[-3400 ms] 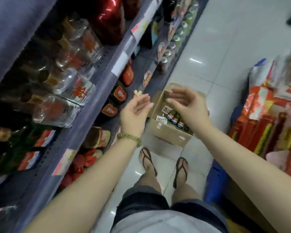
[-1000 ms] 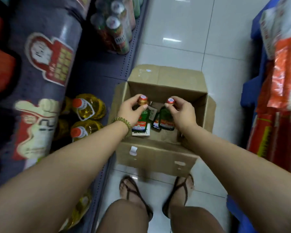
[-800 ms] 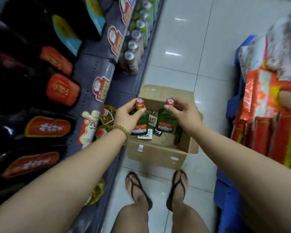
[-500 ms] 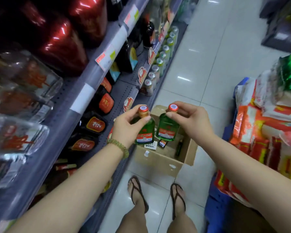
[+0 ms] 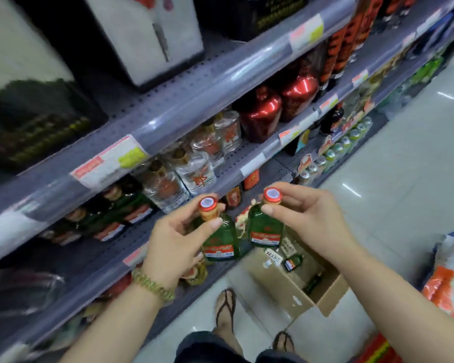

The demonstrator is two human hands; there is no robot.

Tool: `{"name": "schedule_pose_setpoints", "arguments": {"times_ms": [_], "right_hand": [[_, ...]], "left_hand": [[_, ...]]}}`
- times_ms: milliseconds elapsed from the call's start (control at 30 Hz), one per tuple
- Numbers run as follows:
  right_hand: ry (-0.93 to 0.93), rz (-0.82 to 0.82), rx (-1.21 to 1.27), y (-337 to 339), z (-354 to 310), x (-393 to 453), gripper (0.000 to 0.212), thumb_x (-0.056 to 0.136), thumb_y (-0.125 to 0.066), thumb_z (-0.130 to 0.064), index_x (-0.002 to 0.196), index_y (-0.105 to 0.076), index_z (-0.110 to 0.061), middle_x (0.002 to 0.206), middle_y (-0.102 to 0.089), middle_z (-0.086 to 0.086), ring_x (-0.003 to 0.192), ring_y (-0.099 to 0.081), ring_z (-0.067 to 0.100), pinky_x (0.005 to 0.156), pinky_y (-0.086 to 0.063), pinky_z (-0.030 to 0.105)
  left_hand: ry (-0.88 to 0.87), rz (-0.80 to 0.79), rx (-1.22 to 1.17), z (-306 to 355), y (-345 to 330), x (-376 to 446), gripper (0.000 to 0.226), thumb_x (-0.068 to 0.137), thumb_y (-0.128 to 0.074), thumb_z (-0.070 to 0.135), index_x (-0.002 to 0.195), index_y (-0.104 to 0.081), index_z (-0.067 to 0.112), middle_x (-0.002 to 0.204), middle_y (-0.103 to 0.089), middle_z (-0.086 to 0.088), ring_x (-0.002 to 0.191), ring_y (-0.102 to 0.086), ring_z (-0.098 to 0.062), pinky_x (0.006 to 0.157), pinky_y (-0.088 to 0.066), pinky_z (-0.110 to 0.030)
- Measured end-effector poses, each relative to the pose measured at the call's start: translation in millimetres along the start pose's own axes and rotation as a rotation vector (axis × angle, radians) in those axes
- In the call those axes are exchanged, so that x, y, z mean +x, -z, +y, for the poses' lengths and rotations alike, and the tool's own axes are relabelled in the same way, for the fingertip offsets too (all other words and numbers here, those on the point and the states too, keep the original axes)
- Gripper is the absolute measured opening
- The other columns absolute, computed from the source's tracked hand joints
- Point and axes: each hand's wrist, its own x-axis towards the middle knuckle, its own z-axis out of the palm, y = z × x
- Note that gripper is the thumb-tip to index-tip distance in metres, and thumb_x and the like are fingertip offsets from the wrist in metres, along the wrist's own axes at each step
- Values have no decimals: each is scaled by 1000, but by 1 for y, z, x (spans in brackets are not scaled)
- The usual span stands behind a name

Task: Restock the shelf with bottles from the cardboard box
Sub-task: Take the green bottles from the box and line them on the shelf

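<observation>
My left hand (image 5: 173, 242) grips a small green bottle (image 5: 220, 241) with a red cap by its neck. My right hand (image 5: 309, 218) pinches a second green bottle (image 5: 265, 227) the same way, just to the right of the first. Both bottles hang upright at chest height in front of the grey shelf (image 5: 194, 189). The open cardboard box (image 5: 325, 297) sits on the floor below my hands, with more small green bottles (image 5: 294, 262) lying inside. A row of matching green bottles (image 5: 121, 218) stands on the shelf to the left of my hands.
Clear glass bottles (image 5: 194, 169) and shiny red bottles (image 5: 278, 111) fill the same shelf level further right. Large boxes (image 5: 147, 35) stand on the shelf above. Cans (image 5: 330, 155) line the bottom shelf. Red and orange bags (image 5: 451, 279) are stacked at the right. My sandalled feet (image 5: 226, 307) stand beside the box.
Both hands have lifted the two green bottles out of the box to shelf height. My view has swung up and left toward the shelves.
</observation>
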Motion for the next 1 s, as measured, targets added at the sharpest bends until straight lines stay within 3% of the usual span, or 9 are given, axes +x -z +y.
{"name": "schedule_pose_setpoints", "arguments": {"times_ms": [133, 267, 367, 433, 533, 600, 733, 900, 1000], "right_hand": [[57, -192, -47, -58, -22, 18, 28, 76, -76, -8, 94, -72, -29, 89, -76, -16, 89, -68, -3, 77, -51, 10], [100, -349, -81, -120, -35, 27, 31, 77, -74, -5, 93, -70, -32, 82, -74, -23, 86, -66, -11, 75, -48, 5], [105, -421, -88, -160, -35, 27, 25, 79, -72, -4, 100, -71, -17, 91, -77, -5, 89, -67, -3, 83, -51, 14], [115, -454, -116, -184, -35, 24, 24, 80, -72, -8, 102, -70, -13, 100, -74, 3, 95, -68, 9, 92, -53, 27], [150, -486, -165, -212, -31, 23, 22, 81, -72, -11, 103, -69, -11, 103, -73, 4, 101, -68, 16, 97, -51, 34], [154, -492, -171, -229, -26, 24, 27, 81, -72, -12, 108, -68, -10, 108, -72, 4, 105, -66, 16, 100, -50, 34], [171, -462, -165, -252, -17, 30, 36, 82, -71, -11, 117, -64, -7, 114, -69, 4, 107, -65, 12, 101, -49, 33], [216, -437, -169, -261, -9, 41, 36, 82, -69, -14, 118, -63, -12, 114, -67, -5, 111, -62, 8, 103, -47, 36], [219, -435, -194, -261, -4, 47, 41, 80, -70, -19, 119, -62, -11, 119, -67, 0, 115, -61, 12, 104, -46, 40]], "left_hand": [[-5, 192, 0, 4, 52, -30, 33, 77, -69, 8, 100, -70, 33, 99, -74, 13, 98, -65, 1, 77, -50, -11], [-21, 405, -6, 0, 96, -65, 32, 77, -70, 13, 100, -70, 35, 99, -74, 15, 99, -66, 1, 78, -51, -11], [-8, 562, -2, -11, 124, -87, 33, 73, -74, 22, 99, -70, 43, 104, -72, 18, 104, -64, -1, 84, -54, -26], [5, 648, -20, -20, 140, -98, 36, 77, -72, 16, 99, -69, 44, 106, -71, 19, 106, -64, -4, 87, -54, -35], [-24, 767, -32, -30, 159, -105, 37, 79, -70, 9, 101, -69, 39, 103, -71, 18, 107, -63, -3, 92, -49, -18], [-40, 842, -38, -36, 169, -106, 37, 80, -70, 8, 107, -66, 33, 107, -69, 16, 107, -63, -2, 90, -49, -15], [-72, 895, -27, -41, 180, -96, 40, 82, -68, 11, 121, -60, 13, 117, -66, 0, 112, -61, -7, 99, -47, -23], [-87, 926, 5, -46, 179, -79, 44, 82, -68, 15, 124, -58, 15, 118, -65, 6, 114, -59, -4, 105, -44, -30], [-85, 942, 37, -50, 178, -70, 47, 82, -67, 16, 127, -56, 12, 125, -63, -1, 120, -55, -11, 108, -40, -37]]}}
